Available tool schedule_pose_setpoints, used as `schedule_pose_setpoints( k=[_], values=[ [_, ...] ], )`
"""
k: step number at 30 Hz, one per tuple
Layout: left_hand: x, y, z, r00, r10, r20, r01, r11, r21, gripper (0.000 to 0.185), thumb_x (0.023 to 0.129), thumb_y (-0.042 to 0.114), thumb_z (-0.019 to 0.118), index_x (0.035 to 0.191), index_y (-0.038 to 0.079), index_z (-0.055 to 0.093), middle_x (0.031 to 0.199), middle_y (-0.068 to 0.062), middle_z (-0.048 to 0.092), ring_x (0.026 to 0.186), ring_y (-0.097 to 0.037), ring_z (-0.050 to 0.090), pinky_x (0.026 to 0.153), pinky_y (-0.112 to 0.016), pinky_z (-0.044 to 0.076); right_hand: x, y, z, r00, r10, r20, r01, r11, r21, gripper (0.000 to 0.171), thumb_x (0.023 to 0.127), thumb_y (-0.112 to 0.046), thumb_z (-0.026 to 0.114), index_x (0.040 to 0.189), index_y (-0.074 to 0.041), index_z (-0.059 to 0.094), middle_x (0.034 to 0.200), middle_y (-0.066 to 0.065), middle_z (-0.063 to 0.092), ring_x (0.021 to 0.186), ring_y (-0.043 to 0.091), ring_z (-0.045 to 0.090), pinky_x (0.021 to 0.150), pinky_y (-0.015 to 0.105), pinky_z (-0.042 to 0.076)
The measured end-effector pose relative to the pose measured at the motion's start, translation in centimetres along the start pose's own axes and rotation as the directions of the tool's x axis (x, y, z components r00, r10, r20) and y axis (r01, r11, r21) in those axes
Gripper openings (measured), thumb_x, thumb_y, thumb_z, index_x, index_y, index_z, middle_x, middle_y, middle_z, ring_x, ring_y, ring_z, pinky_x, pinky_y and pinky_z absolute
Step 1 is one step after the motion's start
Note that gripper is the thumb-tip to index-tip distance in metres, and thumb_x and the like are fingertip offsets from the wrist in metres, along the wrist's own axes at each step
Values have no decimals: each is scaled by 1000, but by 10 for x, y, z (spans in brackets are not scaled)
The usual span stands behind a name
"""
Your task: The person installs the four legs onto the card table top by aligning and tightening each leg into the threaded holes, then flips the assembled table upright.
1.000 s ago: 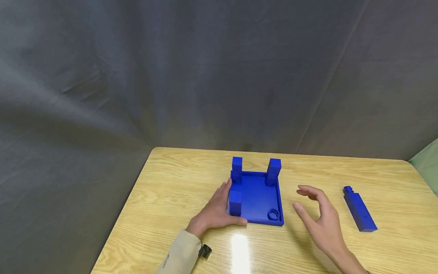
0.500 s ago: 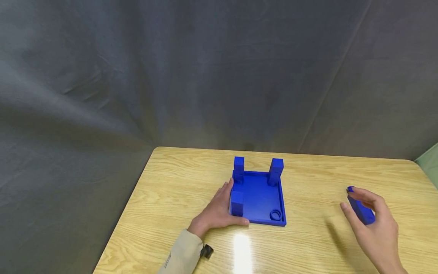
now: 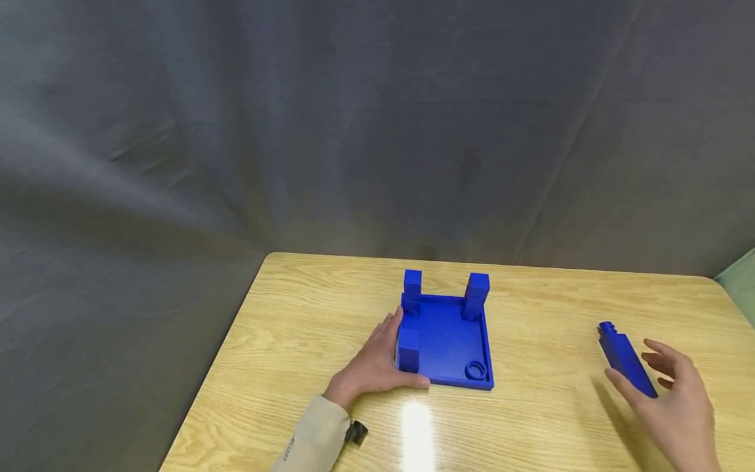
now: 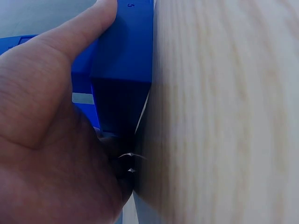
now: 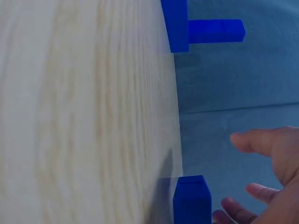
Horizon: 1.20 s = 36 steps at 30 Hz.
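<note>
A small blue tabletop [image 3: 448,337] lies underside up, with three square legs standing at its corners. Its near right corner bears a round threaded socket [image 3: 475,370]. My left hand [image 3: 377,367] holds the near left corner, thumb along the front edge and fingers along the left side; in the left wrist view, the thumb lies against the blue wall [image 4: 124,51]. To the right, a loose blue leg [image 3: 626,360] lies on its side, threaded end pointing away. Over its near end hovers my right hand [image 3: 678,396], thumb and fingers spread on either side, holding nothing.
Everything lies on a wood-grain table [image 3: 531,419], whose far edge meets a dark grey cloth [image 3: 377,131]. A small black object [image 3: 356,432] is at the left sleeve cuff [image 3: 318,432].
My right hand has moved right from beside the tabletop to the loose leg, then slightly further right and nearer its near end. The left hand keeps its hold on the corner.
</note>
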<state>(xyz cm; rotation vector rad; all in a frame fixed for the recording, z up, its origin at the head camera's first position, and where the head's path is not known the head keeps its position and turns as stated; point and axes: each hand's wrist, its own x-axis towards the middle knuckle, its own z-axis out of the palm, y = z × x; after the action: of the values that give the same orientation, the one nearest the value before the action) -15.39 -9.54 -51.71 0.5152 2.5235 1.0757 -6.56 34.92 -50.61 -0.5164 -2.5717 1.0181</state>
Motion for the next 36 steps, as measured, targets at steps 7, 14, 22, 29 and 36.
schedule_pose_setpoints(
  k=[7,14,22,29,36],
  values=[
    [-1,3,0,1000,5,-3,-5,1000,5,143,81,56,96,180,13,3,186,-13,12,172,-33,10,138,-56,16,9,14,-1,984,17,179,-8,999,-52,103,94,-17,91,165,18,26,141,53,44,120,71,51,86,45,59],
    [-1,4,-1,1000,2,3,-2,1000,9,142,81,56,96,180,15,3,186,-10,11,173,-30,9,139,-51,13,13,27,0,969,-42,244,69,992,-103,114,88,-19,96,163,23,21,128,58,50,104,73,60,69,65,62],
    [-1,4,-1,1000,-4,4,4,1000,4,142,80,57,96,180,16,4,186,-9,11,172,-30,9,139,-51,14,7,34,-1,972,13,235,30,983,-179,107,91,-13,90,165,18,19,127,59,51,107,75,59,77,76,53],
    [-1,3,0,1000,-8,7,8,1000,-8,143,80,57,96,181,16,3,186,-9,12,172,-30,9,139,-53,15,2,31,-3,986,43,159,-18,988,-155,95,93,-5,84,167,11,27,125,54,56,88,58,71,66,41,57],
    [-1,3,-1,1000,-7,3,7,1000,-8,143,80,58,96,181,16,3,187,-8,11,173,-30,9,139,-54,16,-1,15,0,993,108,-46,-105,992,70,79,94,5,81,165,-3,48,116,5,65,84,-25,39,72,-5,37]
  ],
)
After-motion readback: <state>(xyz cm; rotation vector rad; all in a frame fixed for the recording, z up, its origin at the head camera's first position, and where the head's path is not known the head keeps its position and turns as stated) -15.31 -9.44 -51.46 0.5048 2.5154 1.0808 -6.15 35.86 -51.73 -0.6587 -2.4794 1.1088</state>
